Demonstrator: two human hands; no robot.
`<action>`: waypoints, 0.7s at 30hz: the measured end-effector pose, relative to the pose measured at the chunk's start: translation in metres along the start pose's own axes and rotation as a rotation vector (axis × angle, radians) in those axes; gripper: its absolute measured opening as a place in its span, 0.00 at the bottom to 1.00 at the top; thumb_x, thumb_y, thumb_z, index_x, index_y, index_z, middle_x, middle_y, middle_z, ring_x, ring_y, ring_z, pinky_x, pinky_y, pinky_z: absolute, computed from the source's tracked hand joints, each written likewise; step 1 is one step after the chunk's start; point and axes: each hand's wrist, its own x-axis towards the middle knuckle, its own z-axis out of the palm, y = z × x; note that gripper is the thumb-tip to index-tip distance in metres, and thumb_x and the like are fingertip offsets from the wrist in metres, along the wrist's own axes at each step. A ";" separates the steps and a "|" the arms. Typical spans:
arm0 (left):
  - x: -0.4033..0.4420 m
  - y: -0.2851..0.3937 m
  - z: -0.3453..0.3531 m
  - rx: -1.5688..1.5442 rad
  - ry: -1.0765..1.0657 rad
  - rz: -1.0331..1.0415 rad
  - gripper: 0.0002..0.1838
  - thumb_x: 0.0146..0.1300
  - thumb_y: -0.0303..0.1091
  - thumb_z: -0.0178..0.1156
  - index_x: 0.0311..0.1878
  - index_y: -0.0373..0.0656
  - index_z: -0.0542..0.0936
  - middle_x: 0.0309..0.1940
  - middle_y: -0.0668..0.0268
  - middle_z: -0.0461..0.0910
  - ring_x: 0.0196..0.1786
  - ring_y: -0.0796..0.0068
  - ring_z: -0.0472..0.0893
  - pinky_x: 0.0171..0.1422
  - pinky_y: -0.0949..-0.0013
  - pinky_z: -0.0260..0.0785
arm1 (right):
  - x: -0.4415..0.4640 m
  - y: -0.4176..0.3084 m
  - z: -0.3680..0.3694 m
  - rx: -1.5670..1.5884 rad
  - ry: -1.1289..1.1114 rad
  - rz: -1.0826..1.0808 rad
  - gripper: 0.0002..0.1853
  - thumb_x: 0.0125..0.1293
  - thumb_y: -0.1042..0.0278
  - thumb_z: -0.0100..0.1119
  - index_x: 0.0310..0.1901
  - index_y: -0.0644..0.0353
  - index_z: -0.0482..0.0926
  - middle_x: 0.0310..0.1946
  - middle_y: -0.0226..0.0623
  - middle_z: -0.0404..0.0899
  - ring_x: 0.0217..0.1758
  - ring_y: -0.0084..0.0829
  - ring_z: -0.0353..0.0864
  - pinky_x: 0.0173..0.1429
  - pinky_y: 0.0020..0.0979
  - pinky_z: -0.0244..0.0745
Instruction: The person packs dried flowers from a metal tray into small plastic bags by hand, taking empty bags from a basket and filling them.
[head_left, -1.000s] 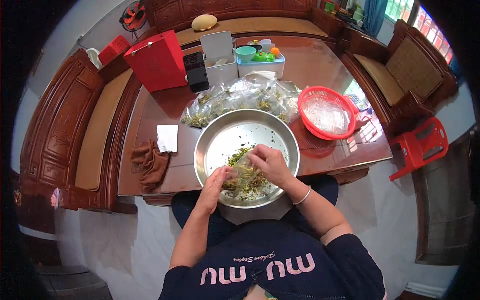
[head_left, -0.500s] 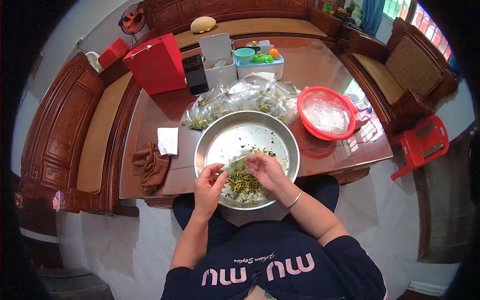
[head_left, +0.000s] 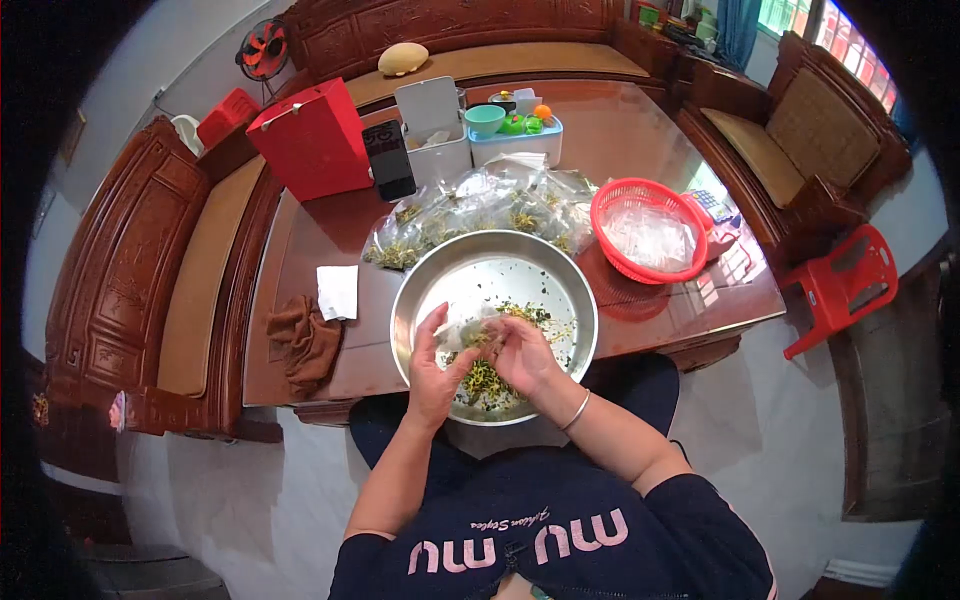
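Over a round metal pan [head_left: 412, 290], my left hand [head_left: 435, 378] holds a small clear plastic bag [head_left: 460, 326] between thumb and fingers. My right hand [head_left: 524, 360] has its fingers bunched at the bag's side, with dark and yellowish bits at the fingertips; the hand partly hides what it grips. Loose dried herbs [head_left: 484, 385], yellow-green with darker flakes, lie in the pan beneath both hands. More flakes are scattered toward the pan's far side. A bangle circles my right wrist.
Behind the pan lie several filled clear bags [head_left: 480, 205]. A red basket [head_left: 650, 274] of flat clear bags stands to the right. At left are a brown cloth [head_left: 303, 345] and white paper [head_left: 338, 292]. A phone [head_left: 388, 160], red gift bag [head_left: 315, 140] and boxes stand farther back.
My right hand has come down and in against the bag, its fingers closing together. The left hand has turned, and the bag looks more puffed out and upright.
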 end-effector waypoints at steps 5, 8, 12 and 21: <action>0.013 -0.002 0.003 -0.092 -0.177 -0.045 0.27 0.62 0.34 0.54 0.63 0.38 0.62 0.62 0.55 0.62 0.64 0.65 0.62 0.67 0.65 0.53 | -0.002 0.002 0.000 -0.053 -0.013 0.019 0.05 0.60 0.70 0.50 0.33 0.58 0.76 0.31 0.31 0.78 0.31 0.24 0.75 0.42 0.27 0.71; 0.023 0.006 0.010 -0.139 -0.203 -0.031 0.26 0.64 0.38 0.51 0.63 0.37 0.62 0.61 0.56 0.63 0.63 0.65 0.63 0.66 0.65 0.54 | -0.004 0.001 0.011 -0.072 0.049 -0.001 0.05 0.60 0.69 0.50 0.33 0.58 0.76 0.29 0.31 0.77 0.32 0.24 0.74 0.41 0.29 0.70; 0.022 0.010 0.014 -0.191 -0.221 -0.052 0.25 0.67 0.41 0.47 0.62 0.37 0.62 0.61 0.56 0.64 0.62 0.65 0.64 0.65 0.66 0.55 | -0.004 0.003 0.011 -0.082 0.079 -0.013 0.06 0.61 0.67 0.50 0.33 0.57 0.76 0.29 0.31 0.76 0.34 0.25 0.72 0.41 0.31 0.68; 0.016 -0.010 0.006 -0.019 -0.254 -0.213 0.23 0.66 0.37 0.48 0.62 0.39 0.64 0.60 0.58 0.65 0.58 0.66 0.68 0.60 0.70 0.60 | 0.002 0.005 -0.002 -0.140 0.059 0.009 0.06 0.62 0.66 0.51 0.36 0.55 0.76 0.32 0.30 0.76 0.36 0.23 0.73 0.43 0.32 0.70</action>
